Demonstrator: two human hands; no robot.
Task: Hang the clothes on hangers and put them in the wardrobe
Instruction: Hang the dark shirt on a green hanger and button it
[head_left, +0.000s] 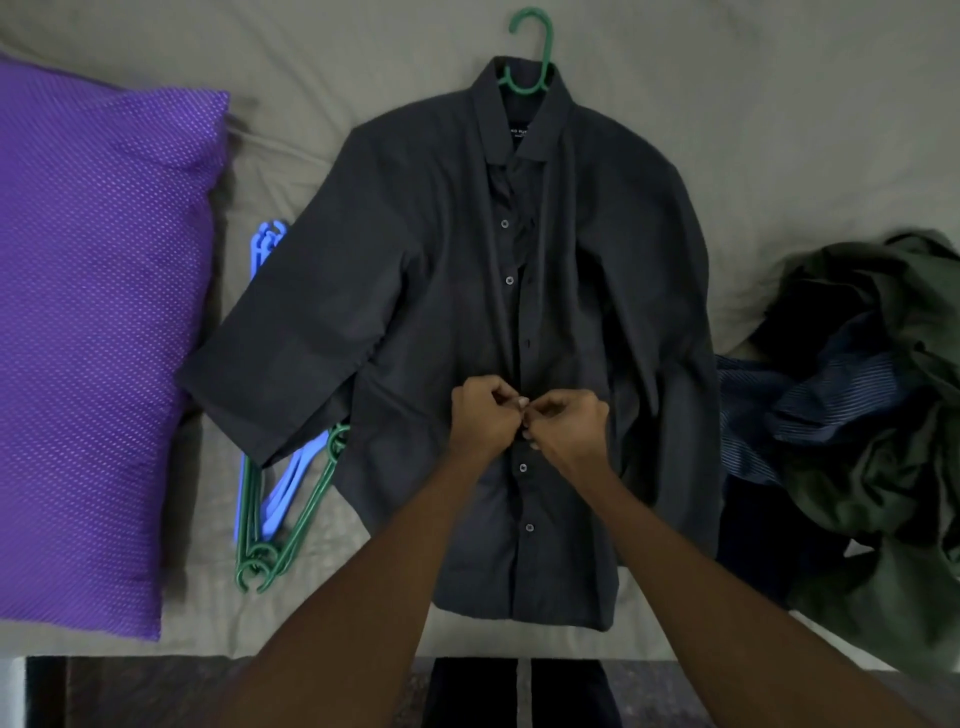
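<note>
One dark grey shirt (441, 291) on one green hanger (537, 57), flat on bed (363, 62); left hand (485, 415) and right hand (566, 426) fingers pinch its placket. One purple pillow (98, 322).

a big bed (779, 130) fills most of the view. a soft grey-tan sheet (311, 67) covers it, and the sheet has small folds and wrinkles near the top. a purple pillow (98, 332) with tiny white dots lies on the left side of the bed and runs off the left edge of the view. the near edge of the bed goes straight across the bottom. below that edge there is a dark floor (171, 691), brownish, too dim to see well. a pale strip (11, 693) shows in the bottom left corner. the light is low and even, with soft shadows beside the pillow.
</note>
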